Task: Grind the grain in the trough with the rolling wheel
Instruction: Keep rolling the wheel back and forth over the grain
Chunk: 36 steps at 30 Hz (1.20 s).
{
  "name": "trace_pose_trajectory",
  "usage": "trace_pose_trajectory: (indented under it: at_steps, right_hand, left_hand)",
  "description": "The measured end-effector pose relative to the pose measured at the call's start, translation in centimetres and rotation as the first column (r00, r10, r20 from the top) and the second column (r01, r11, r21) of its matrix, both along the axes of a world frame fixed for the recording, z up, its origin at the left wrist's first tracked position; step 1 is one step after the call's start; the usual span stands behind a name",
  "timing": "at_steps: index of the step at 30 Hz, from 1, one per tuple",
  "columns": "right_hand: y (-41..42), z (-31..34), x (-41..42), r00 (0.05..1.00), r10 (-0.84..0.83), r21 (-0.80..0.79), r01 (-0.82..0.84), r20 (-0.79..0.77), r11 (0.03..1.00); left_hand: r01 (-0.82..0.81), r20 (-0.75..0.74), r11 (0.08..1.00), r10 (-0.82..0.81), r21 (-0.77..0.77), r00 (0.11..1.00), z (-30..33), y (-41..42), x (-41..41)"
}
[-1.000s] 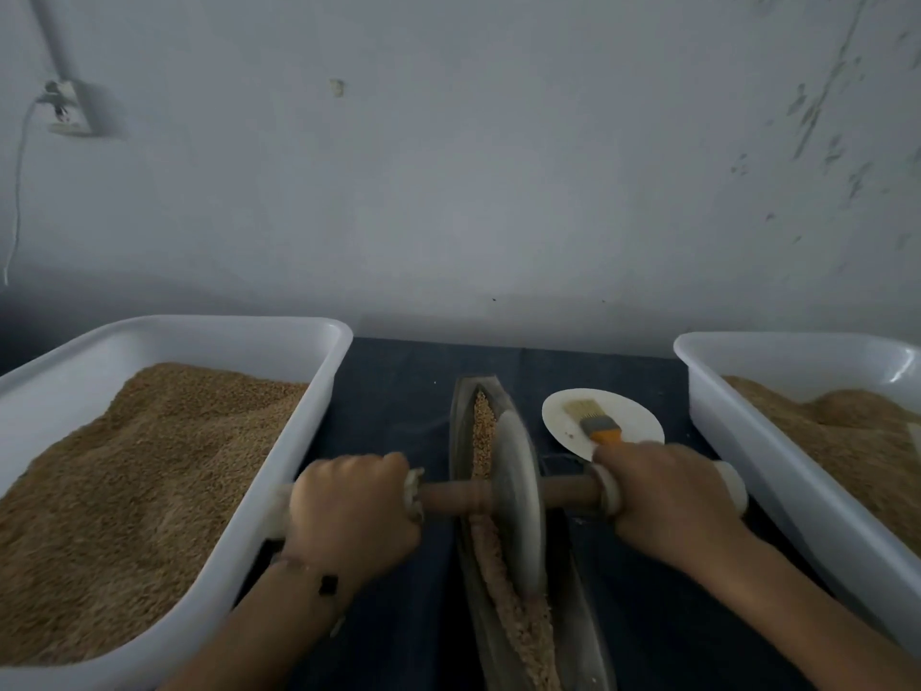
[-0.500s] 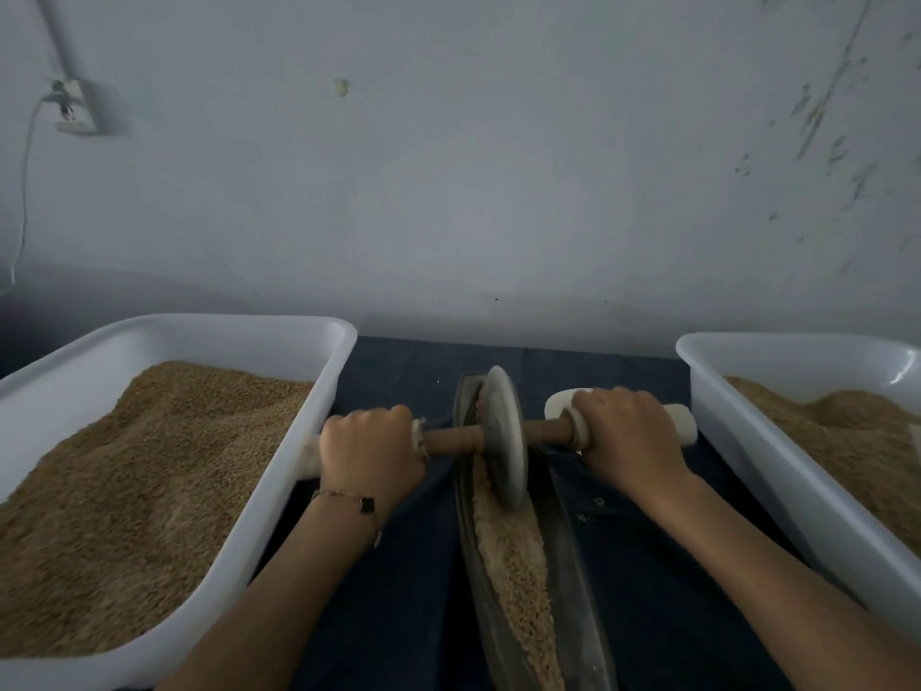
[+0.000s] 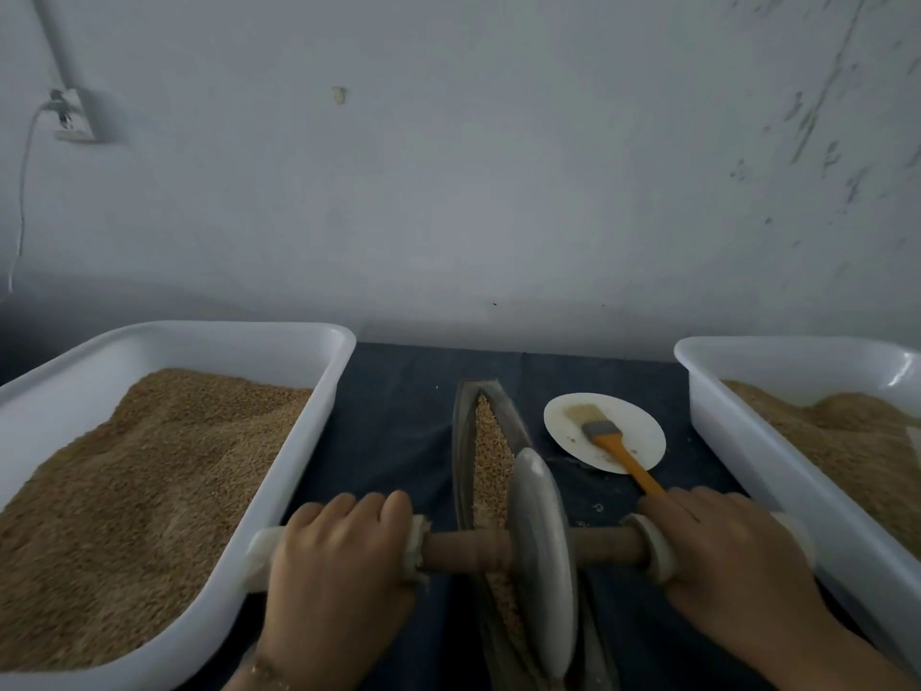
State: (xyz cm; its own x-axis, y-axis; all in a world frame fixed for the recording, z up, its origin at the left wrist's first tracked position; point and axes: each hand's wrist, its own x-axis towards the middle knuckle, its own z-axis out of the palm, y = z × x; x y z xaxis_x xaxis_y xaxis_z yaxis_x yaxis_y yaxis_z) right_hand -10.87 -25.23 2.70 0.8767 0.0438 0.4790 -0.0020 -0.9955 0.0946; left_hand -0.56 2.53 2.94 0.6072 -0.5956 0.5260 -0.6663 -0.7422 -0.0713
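Head view: the wooden axle [image 3: 468, 550] is being gripped on either side by the left hand [image 3: 339, 556] and right hand [image 3: 722, 556], fingers curled round its ends, while the rolling wheel [image 3: 543, 556] between them is being held upright in the trough [image 3: 462, 441], grain [image 3: 491, 451] lying beyond it.

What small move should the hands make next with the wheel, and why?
Probably push the rolling wheel forward along the trough. Left hand and right hand grip the axle ends, the wheel sits at the near part, and unground-looking grain lies ahead of it toward the far tip.
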Motion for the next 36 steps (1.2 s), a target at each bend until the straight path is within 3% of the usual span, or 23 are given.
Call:
trace_pose_trajectory:
  at_steps: [4,9,15,19,21,25,27,29,30,32,36]
  right_hand:
    - [-1.1,0.0,5.2,0.963,-0.168,-0.004,0.171,-0.212,0.985]
    - [-2.6,0.1,11.5,0.963,-0.166,0.139,0.198,-0.211,0.970]
    - [-3.1,1.1,13.6,0.960,-0.177,0.076,0.198,-0.216,0.977]
    - [-2.0,0.5,10.5,0.969,-0.192,0.080,0.206,-0.154,0.975]
    - [-1.6,-0.2,7.7,0.959,-0.198,0.060,0.213,-0.201,0.975]
    - [-1.5,-0.4,2.9,0.886,-0.210,0.102,0.274,-0.413,0.956]
    - [-1.8,0.6,2.1,0.795,-0.158,0.134,0.287,-0.586,0.948]
    - [-1.9,1.3,1.7,0.715,-0.142,0.101,0.286,-0.685,0.953]
    - [-1.9,1.5,1.5,0.722,-0.160,0.056,0.266,-0.673,0.962]
    - [-1.6,1.5,1.3,0.837,-0.197,-0.009,0.224,-0.510,0.975]
    - [-1.0,1.1,4.6,0.960,-0.179,-0.012,0.180,-0.215,0.984]
  left_hand:
    - [-0.093,-0.098,0.992,0.101,0.081,0.990,0.5,-1.8,3.0]
    - [-0.252,-0.066,0.959,0.262,0.129,0.963,1.9,-4.7,8.2]
    - [-0.339,-0.141,0.925,0.363,0.171,0.921,2.6,-6.2,10.4]
    - [-0.276,-0.091,0.946,0.294,0.169,0.952,2.2,-4.9,8.0]
    - [-0.207,-0.132,0.965,0.229,0.163,0.964,2.4,-3.9,5.9]
    - [-0.087,-0.137,0.982,0.111,0.166,0.984,2.5,-1.7,1.0]
    - [0.032,-0.158,0.998,-0.023,0.049,0.987,2.4,-0.5,-0.4]
    - [0.053,-0.116,0.997,-0.047,0.053,0.992,1.8,0.2,-0.7]
    - [0.048,-0.123,0.997,-0.040,0.068,0.992,1.5,0.3,-0.6]
    - [0.025,-0.213,0.997,-0.011,0.066,0.977,1.3,0.1,-0.1]
    - [-0.175,-0.227,0.977,0.199,0.119,0.954,0.3,-1.4,3.5]
